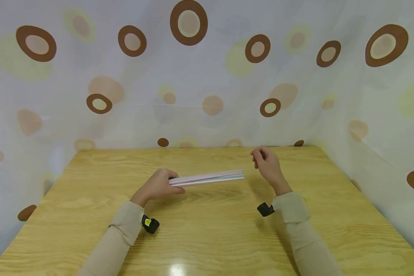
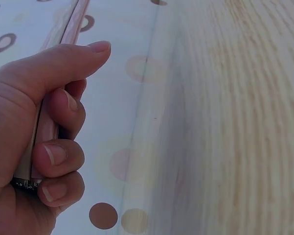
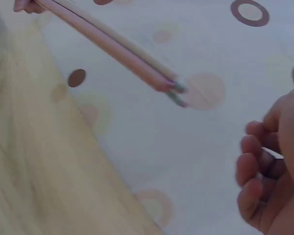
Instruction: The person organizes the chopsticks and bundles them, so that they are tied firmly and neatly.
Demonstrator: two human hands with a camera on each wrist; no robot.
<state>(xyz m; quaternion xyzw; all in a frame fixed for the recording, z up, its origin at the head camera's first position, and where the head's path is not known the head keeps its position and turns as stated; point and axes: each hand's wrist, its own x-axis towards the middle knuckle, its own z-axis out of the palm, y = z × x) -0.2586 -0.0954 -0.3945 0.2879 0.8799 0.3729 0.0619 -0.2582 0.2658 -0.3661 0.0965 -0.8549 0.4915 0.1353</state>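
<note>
My left hand (image 1: pixel 160 183) grips one end of a slim bundle of long pastel strips (image 1: pixel 210 177), pink, white and pale green, above the wooden table. In the left wrist view the fingers curl round the bundle and the thumb lies along it; a dark, speckled end (image 2: pixel 23 183) shows below the palm. The bundle's free end points right, its tips slightly spread in the right wrist view. My right hand (image 1: pixel 267 165) is raised just beyond that free end, apart from it. Its fingers (image 3: pixel 249 169) are loosely curled with nothing in them.
The wooden table (image 1: pixel 207 237) spreads beneath both hands. A pale cloth (image 1: pixel 207 73) with brown rings and pastel spots hangs behind the table and along its sides. Black wrist cameras (image 1: pixel 151 224) sit at the cuffs of the beige sleeves (image 1: pixel 113 239).
</note>
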